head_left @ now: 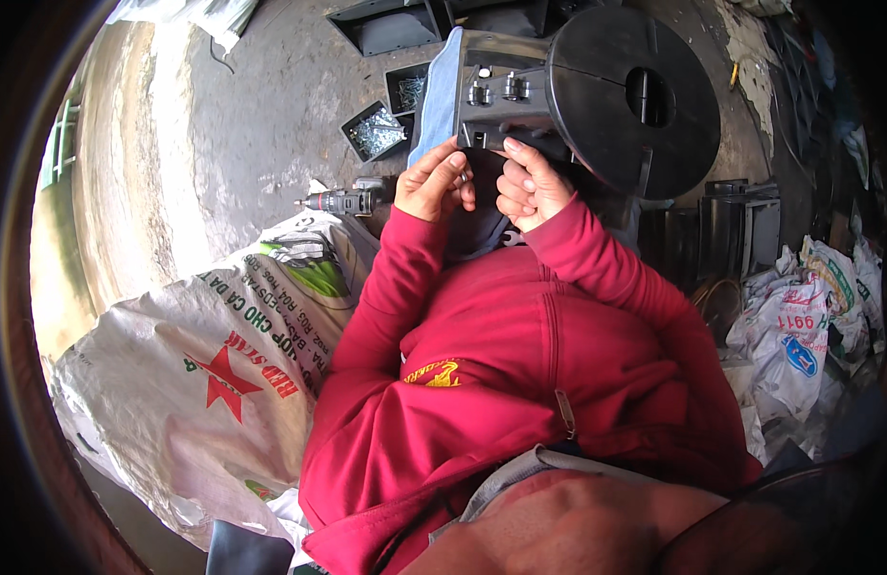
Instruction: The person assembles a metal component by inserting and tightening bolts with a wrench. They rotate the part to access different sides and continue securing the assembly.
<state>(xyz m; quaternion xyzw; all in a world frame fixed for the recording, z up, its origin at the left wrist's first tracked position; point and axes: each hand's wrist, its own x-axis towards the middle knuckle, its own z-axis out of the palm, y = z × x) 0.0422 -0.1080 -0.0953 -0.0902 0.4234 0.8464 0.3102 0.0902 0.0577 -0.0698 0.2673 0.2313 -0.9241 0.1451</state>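
Note:
A black plastic assembly with a large round disc (606, 105) lies in front of me on a blue cloth (442, 101). Two black knob-like fittings and a white dot sit on its flat bracket (501, 91). My left hand (434, 184) is closed in a pinch at the bracket's near edge; a small shiny bit shows between the fingers, too small to name. Beside it, my right hand (536, 190) has its fingers curled closed by the same edge, and what it holds is hidden. Just below it shows the metal jaw of a wrench (511, 238); whether the hand grips it is unclear.
Two small black bins of screws (375, 131) stand left of the assembly, with larger black trays (384, 29) behind. A power drill (343, 200) lies on the floor at left. White sacks (204, 383) flank me; black plastic parts (736, 230) stand at right.

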